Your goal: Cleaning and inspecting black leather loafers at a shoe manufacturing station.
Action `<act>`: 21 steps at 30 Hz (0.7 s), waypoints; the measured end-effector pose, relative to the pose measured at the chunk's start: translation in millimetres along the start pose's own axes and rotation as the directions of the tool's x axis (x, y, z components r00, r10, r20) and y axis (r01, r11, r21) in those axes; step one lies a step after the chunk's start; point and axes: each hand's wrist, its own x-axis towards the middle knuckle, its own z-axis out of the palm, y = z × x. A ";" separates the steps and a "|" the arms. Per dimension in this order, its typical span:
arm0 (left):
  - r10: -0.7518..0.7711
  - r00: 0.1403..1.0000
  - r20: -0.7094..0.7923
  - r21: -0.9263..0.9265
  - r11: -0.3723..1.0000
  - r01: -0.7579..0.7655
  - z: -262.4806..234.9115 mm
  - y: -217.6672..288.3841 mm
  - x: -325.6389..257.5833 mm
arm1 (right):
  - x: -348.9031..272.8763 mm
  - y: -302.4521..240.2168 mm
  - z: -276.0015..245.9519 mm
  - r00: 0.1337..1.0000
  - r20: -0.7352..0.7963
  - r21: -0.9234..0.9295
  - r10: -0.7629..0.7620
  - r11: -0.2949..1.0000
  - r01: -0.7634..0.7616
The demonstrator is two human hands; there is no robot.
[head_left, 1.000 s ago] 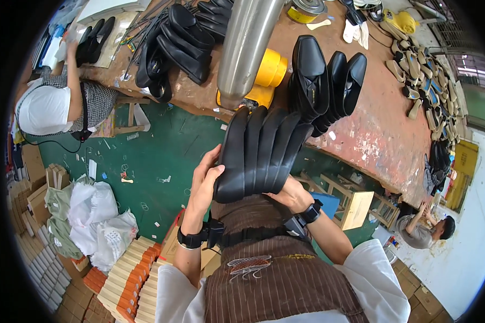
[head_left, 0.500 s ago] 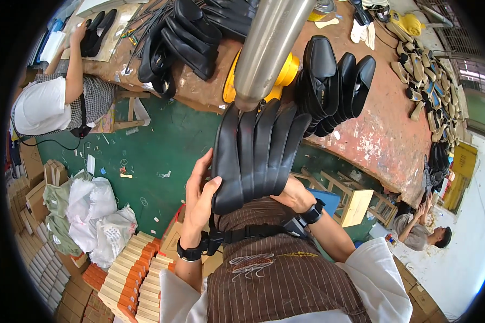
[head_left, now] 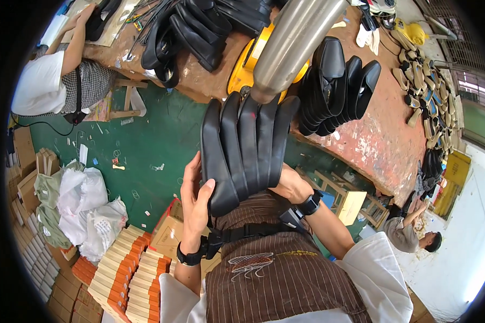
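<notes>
Between my two hands I hold a row of several nested black leather shoes (head_left: 248, 153). My left hand (head_left: 196, 196) is closed on the left end shoe, thumb in front and fingers behind. My right hand (head_left: 292, 185) grips the right end from behind, its fingers partly hidden by the shoes. Just over the upper ends of the shoes comes the mouth of a steel tube (head_left: 293, 54); I cannot tell whether it touches them. A small red spot shows on a middle shoe. Behind the tube is a yellow machine base (head_left: 242, 70).
On the brown worktable (head_left: 380, 145), stacked black shoes (head_left: 334, 86) stand right of the tube, more black shoes (head_left: 199, 35) to the left. Beige shoes (head_left: 431, 91) cover the far right. Co-workers sit left and right. White sacks (head_left: 86, 204) and shoeboxes (head_left: 118, 269) lie lower left.
The held shoes have shifted left relative to the steel tube, whose mouth is now over their middle and right part. Both hands have kept their hold. The left co-worker's arms have moved.
</notes>
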 end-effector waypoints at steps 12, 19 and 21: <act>-0.038 0.988 -0.150 -0.003 0.999 0.038 -12.4 -13.4 -30.3 | 9.7 10.0 9.4 0.999 0.032 -0.244 0.025 0.970 -0.016; -0.005 0.977 -0.211 -0.014 1.000 0.002 -16.1 -28.1 -49.3 | 9.0 9.6 20.5 0.995 -0.009 -0.337 0.095 0.937 -0.092; -0.001 0.977 -0.213 -0.013 1.000 -0.001 -17.2 -30.9 -54.1 | 8.7 10.7 21.8 0.997 -0.008 -0.377 0.081 0.923 -0.078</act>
